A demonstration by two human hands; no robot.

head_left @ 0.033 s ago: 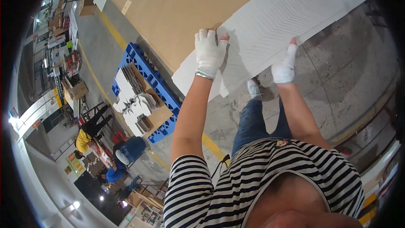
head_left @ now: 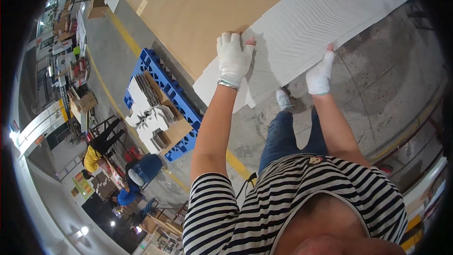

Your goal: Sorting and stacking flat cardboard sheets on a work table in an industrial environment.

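My left hand, in a white glove with bare fingertips, lies flat with fingers apart across the border between a large brown board and stacked white sheets. Its thumb points right. My right hand, gloved the same way, is at the near edge of the white sheets. One bare digit tip shows there, pointing away from me; the other fingers are hidden, seemingly beneath the edge. Slanted rows of cut or creased lines run across the sheets. A narrow flap hangs at their near left corner.
Left of the stack, a blue plastic pallet carries brown board and piles of cut white pieces. Yellow lines mark the concrete floor. Two people, in yellow and blue, are farther left near cluttered benches and cartons.
My right hand has shifted very slightly to the right along the sheets' edge. My left hand is nearly still on the stack.
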